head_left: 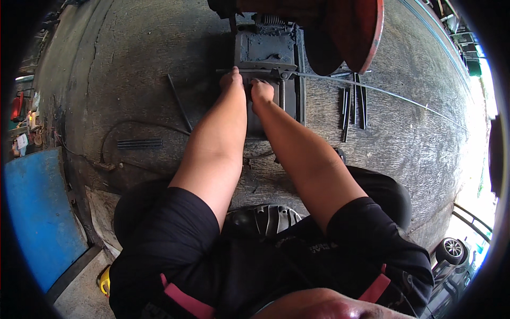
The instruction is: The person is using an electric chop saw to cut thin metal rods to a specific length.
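Observation:
In front of me stands a cut-off saw with a dark, dusty metal base (265, 50) and a red blade guard (372, 34) above it on the right. A long thin metal bar (372, 86) lies across the base and reaches far out to the right. At the bar's left end, my left hand (232, 80) is closed around it, thumb up against the saw's fence. My right hand (262, 94) is a closed fist low over the base, left of the clamp screw (282, 93); whatever its fingers hold is hidden.
Several cut metal pieces (354, 103) lie on the floor at right, and more short bars (139, 143) at left. One dark bar (179, 101) lies left of the saw. A cable (143, 123) winds across the floor. A blue panel (42, 207) stands at far left.

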`<state>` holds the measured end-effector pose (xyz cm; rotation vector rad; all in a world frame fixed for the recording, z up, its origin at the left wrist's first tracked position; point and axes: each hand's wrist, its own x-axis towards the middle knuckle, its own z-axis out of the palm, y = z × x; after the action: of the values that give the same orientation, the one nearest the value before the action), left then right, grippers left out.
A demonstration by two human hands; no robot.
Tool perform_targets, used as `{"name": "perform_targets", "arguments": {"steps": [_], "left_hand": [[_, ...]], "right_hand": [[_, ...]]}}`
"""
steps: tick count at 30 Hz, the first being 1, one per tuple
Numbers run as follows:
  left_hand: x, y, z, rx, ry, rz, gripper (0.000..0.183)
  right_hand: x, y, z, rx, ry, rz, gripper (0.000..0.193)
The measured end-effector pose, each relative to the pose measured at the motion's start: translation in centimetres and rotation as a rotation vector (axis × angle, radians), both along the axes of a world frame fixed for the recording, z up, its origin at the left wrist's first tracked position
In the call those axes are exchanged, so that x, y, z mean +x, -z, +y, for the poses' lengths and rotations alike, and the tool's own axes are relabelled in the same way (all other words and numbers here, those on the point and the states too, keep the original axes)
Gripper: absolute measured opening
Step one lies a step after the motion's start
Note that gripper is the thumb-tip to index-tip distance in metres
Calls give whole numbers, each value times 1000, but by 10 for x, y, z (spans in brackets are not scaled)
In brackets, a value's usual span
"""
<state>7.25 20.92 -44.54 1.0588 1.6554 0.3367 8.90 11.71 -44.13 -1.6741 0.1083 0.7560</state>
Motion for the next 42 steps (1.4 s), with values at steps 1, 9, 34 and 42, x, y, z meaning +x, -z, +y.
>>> {"name": "perform_targets", "arguments": {"steps": [1, 9, 34, 42], "left_hand": [[1, -4, 0, -77, -137, -49, 55], [-3, 4, 6, 0, -392, -35, 47], [-86, -284, -24, 340, -557, -1447, 40], [-36, -415, -80, 257, -64, -1595, 36]], "right_hand": [[-2, -4, 1, -11, -2, 66, 29], [0, 1, -3, 81, 55, 76, 30], [-56, -296, -2, 797, -23, -32, 23], [5, -424, -77, 1061, -49, -158, 26]]}}
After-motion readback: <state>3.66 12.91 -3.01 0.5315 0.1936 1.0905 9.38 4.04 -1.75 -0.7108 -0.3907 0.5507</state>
